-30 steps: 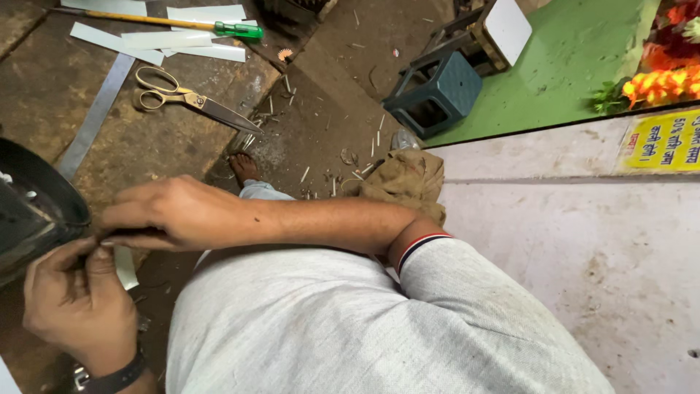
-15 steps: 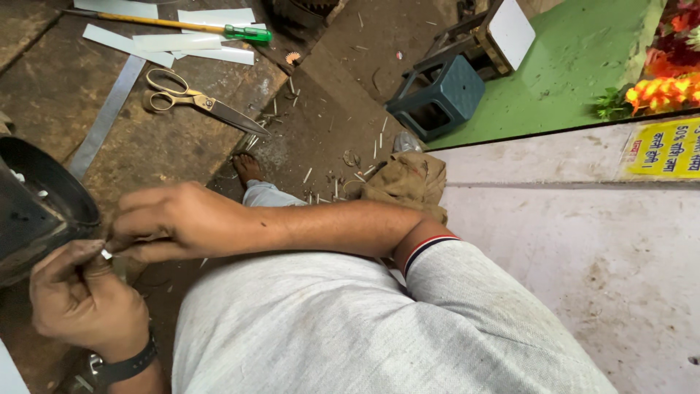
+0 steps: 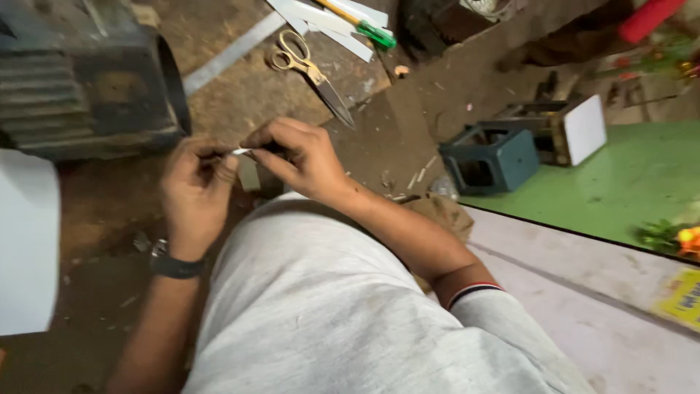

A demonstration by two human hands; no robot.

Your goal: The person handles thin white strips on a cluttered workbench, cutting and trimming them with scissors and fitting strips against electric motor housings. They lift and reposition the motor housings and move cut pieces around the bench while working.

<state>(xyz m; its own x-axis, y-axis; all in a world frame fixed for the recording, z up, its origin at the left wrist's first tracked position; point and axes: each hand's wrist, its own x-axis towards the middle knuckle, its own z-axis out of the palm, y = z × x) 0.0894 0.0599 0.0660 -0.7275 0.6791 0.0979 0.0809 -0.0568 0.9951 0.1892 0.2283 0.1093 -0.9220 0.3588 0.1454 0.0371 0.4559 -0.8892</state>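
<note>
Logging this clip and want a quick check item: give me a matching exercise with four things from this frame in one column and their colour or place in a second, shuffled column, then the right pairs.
Things:
1. scissors
2. screwdriver
3. small box
4. white strip

Descriptions:
A. teal, open-sided, at the edge of the green floor
B. pinched between the left hand and right hand
C. gold handles, lying on the dirty floor
D. green handle, on pale paper strips at the top

Pairs: 1-C, 2-D, 3-A, 4-B

Scissors (image 3: 310,73) behind hands (image 3: 248,164), motor (image 3: 80,80) left.
</note>
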